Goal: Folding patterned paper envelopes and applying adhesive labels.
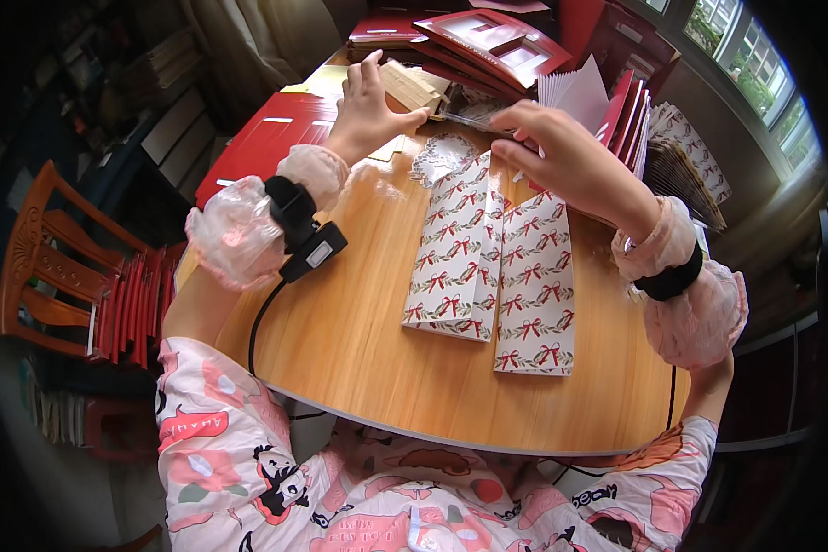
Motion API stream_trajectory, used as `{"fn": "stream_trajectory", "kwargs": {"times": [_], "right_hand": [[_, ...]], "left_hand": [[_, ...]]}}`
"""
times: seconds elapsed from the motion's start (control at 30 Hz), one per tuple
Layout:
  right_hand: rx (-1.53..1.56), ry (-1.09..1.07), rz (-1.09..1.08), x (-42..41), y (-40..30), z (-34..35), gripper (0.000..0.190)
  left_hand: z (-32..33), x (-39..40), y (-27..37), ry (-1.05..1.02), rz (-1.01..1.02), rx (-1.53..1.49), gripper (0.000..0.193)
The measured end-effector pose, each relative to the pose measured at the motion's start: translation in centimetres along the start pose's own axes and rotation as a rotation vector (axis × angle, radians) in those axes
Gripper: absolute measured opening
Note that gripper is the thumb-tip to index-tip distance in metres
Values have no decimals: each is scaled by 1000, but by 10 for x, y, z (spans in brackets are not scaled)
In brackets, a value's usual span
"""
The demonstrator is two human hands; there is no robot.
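Two folded paper cards printed with garlands and red bows lie side by side on the wooden table: the left card stands partly unfolded, and the right card lies just beside it. My left hand is raised with fingers spread near a tan block-like stack, nothing in its grip. Above the far ends of the cards is my right hand, its fingers curved and thumb apart; whether it touches the clear tray edge behind is unclear. Round floral cut-outs lie between my hands.
Flat red card sleeves lie at the far left. More red packaging is piled at the back. Red folders, white envelopes and patterned cards stand at the right. A wooden chair holds red folders. Black cables hang from both wrists.
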State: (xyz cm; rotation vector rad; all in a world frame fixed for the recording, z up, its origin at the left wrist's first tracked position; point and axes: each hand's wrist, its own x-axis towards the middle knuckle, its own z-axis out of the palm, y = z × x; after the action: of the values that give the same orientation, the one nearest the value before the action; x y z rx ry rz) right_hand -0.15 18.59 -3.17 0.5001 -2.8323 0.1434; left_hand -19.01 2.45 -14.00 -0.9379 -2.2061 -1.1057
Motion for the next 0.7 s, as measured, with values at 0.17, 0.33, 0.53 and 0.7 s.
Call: {"fn": "stream_trajectory", "kwargs": {"times": [0.17, 0.33, 0.53, 0.7], "right_hand": [[314, 278, 134, 8, 18, 2, 43], [918, 197, 163, 12, -6, -10, 46], [945, 0, 24, 7, -4, -18, 34], [905, -33, 36, 1, -11, -24, 23]], "left_hand": [[-23, -16, 41, 82, 375, -284, 102], [-56, -39, 58, -39, 602, -336, 109], [-63, -48, 67, -184, 690, -394, 109], [-70, -53, 69, -256, 706, -345, 111]]}}
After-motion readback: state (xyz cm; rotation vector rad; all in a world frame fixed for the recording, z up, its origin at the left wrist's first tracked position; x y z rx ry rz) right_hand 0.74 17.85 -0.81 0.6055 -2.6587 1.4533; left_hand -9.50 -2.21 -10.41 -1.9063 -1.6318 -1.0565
